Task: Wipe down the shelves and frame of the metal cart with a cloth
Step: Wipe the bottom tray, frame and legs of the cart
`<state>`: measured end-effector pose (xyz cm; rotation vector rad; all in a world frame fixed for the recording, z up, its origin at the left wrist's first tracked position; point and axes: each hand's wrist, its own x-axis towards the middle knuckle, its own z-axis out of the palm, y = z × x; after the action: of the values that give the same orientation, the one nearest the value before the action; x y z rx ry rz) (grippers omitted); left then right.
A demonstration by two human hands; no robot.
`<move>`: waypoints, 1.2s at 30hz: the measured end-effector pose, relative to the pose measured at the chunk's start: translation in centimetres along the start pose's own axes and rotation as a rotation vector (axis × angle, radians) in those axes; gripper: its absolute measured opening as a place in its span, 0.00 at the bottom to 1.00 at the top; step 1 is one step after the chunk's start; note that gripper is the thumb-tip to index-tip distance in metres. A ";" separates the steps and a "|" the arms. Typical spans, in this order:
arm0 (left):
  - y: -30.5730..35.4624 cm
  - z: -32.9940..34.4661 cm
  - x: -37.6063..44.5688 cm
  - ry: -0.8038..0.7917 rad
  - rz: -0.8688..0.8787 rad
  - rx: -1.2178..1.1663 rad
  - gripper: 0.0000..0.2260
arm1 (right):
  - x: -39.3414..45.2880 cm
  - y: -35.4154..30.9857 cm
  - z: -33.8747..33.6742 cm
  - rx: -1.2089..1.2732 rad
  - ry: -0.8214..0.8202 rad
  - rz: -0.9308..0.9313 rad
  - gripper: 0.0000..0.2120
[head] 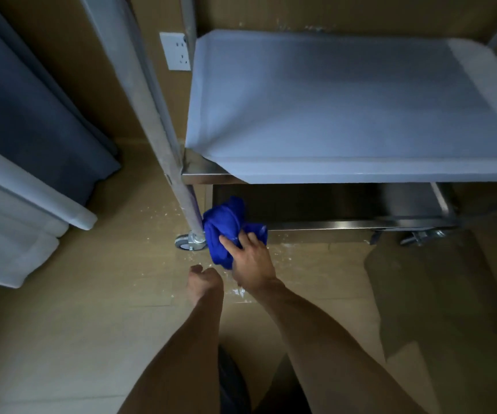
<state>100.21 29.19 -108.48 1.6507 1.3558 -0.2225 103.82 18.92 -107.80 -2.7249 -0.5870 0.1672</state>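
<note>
- The floor, in a pale beige colour, is seen over the lower part of the view, with whitish specks near the cart.
- The metal cart is placed against the wall, on the right side of the view.
- The upper shelf of the cart is seen from above; its surface looks pale and dull.
- The lower shelf is seen under it, dark and shiny, with a bright front edge.
- Dark curtains are hung at the left, with pale ones in front of them.
- The frame post at the front left corner of the cart is seen running down to the wheel.
- The blue cloth is bunched at the front left corner of the lower shelf, touching the foot of the post.
- The right hand is laid on the cloth, and the cloth is gripped by its fingers.
- The left hand is held just beside the right one, loosely curled, and nothing is held in it.
- A white wall socket is fixed behind the post.
- The caster wheel is seen under the post, just beside the cloth.
</note>
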 end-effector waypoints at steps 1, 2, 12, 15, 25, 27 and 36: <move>0.6 0.4 -0.9 -0.061 -0.012 -0.036 0.15 | -0.8 0.0 -1.2 0.042 -0.067 0.022 0.30; 1.3 0.8 -1.9 -0.118 -0.040 -0.093 0.15 | -1.4 -0.2 -2.6 0.081 -0.132 0.049 0.28; -0.4 7.0 -1.9 -0.382 -0.113 -0.371 0.45 | -6.5 3.1 -11.9 0.638 -0.180 0.294 0.15; 0.9 6.6 -5.5 -0.408 -0.108 -0.266 0.40 | -7.5 6.4 -13.7 0.827 -0.167 0.507 0.09; 6.2 0.5 -23.5 -0.520 0.126 -0.273 0.15 | -9.1 8.5 -18.7 1.157 -0.191 0.682 0.15; 6.3 -1.3 -24.9 -0.490 0.166 -0.299 0.12 | -9.9 7.1 -19.4 1.058 -0.119 0.664 0.16; 3.4 -8.0 -28.6 -0.309 0.391 -0.176 0.08 | -17.1 1.0 -22.4 1.175 0.237 0.717 0.15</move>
<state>89.26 16.41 -83.74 1.6180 0.7817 -0.1167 92.81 4.00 -86.54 -1.6247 0.4751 0.2489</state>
